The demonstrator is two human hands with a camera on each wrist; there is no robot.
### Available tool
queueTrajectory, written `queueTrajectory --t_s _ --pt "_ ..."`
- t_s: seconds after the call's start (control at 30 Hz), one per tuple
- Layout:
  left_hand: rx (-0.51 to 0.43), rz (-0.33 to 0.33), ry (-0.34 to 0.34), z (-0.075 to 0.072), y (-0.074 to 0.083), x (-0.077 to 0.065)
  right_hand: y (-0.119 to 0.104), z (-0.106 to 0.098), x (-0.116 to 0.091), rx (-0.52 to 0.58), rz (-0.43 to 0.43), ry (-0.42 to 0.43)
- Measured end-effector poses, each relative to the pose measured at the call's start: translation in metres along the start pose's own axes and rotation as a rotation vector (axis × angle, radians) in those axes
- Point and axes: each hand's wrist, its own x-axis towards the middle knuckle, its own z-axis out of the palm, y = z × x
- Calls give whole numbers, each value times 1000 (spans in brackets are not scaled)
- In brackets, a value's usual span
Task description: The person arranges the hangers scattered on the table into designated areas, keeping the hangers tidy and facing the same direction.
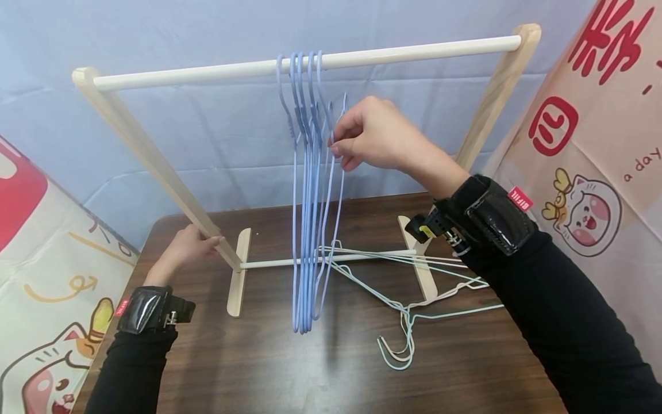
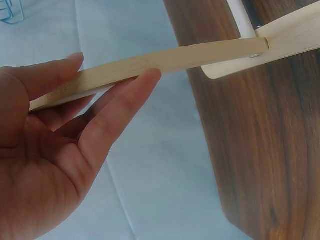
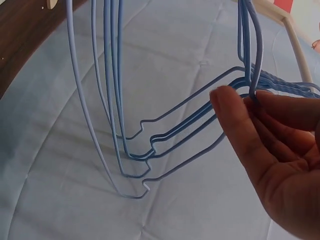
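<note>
While a small red tag (image 1: 519, 199) sits on my glossy black wrist strap (image 1: 499, 215), its white letters too small to trust, thin mint-green wire hangers (image 1: 455, 314) and cream wire hangers (image 1: 439, 298) sprawl loose across the dark brown wood-grain worktop (image 1: 207, 362). Up to my hands now: left hand (image 1: 182, 248), thumb and fingers either side of a flat pale wooden post (image 1: 157, 167); right hand (image 1: 377, 135), thumb and forefinger pinching a slim periwinkle-blue wire hanger (image 3: 259, 45) near its neck! Hook on the rail or off? Can't tell. It looks light, springy, a touch slippery, hardly fragile, so that neck seems the spot to grip. Alongside, matching blue hangers (image 1: 310, 241) dangle from the round white rail (image 1: 414, 54). Behind, pale blue cloth (image 1: 393, 23); on the right, printed pink cloth (image 1: 633, 213) reads "a day" below big red characters.
</note>
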Motion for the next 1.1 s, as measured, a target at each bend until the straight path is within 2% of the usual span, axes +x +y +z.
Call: queueTrajectory --t_s 0.37,0.47,0.77,0.9,1.1 --pt "-8 -4 0 1 0 0 3 4 0 87 16 26" --pt "-7 -3 -1 1 0 0 2 5 -1 50 16 54" --pt "-2 -2 -1 1 1 1 3 8 -2 -154 -37 108" --pt "-6 -3 -3 1 1 1 3 9 -3 -153 -72 118" --pt "-12 -8 -1 1 1 1 3 11 -2 -142 -173 122"
